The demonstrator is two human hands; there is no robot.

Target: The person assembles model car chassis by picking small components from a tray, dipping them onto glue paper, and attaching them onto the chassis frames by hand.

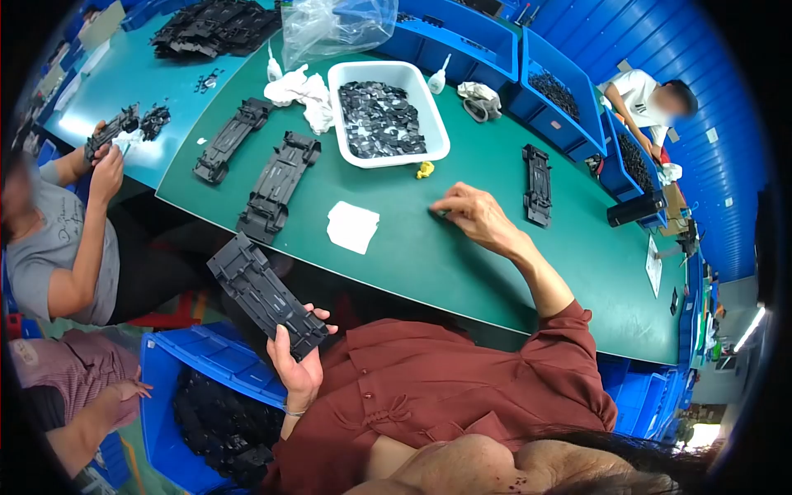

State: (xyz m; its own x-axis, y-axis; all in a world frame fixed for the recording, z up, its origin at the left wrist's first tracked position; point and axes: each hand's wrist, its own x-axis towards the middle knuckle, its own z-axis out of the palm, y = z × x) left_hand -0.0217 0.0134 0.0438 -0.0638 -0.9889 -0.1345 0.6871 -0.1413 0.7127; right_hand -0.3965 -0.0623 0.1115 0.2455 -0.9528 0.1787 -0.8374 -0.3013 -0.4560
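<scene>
My left hand (299, 363) holds a long black plastic part (266, 293) by its lower end, tilted off the front edge of the green table (396, 239). Over the table, my right hand (478, 216) has its fingers bent together; what they hold, if anything, is too small to name. A white tray (337, 111) full of small black pieces (381, 120) stands beyond my hands, with a yellow lump (425, 170) at its near corner. Between my hands lies a white paper (353, 227). Two similar black parts (279, 186) (233, 140) lie left of the tray, another (538, 186) at the right.
Blue bins (557, 103) line the far side. White cloths (307, 95), a plastic bag (338, 29) and small bottles (437, 81) are near the tray. A blue crate (161, 404) stands below left. Co-workers sit left (82, 239) and far right (635, 95).
</scene>
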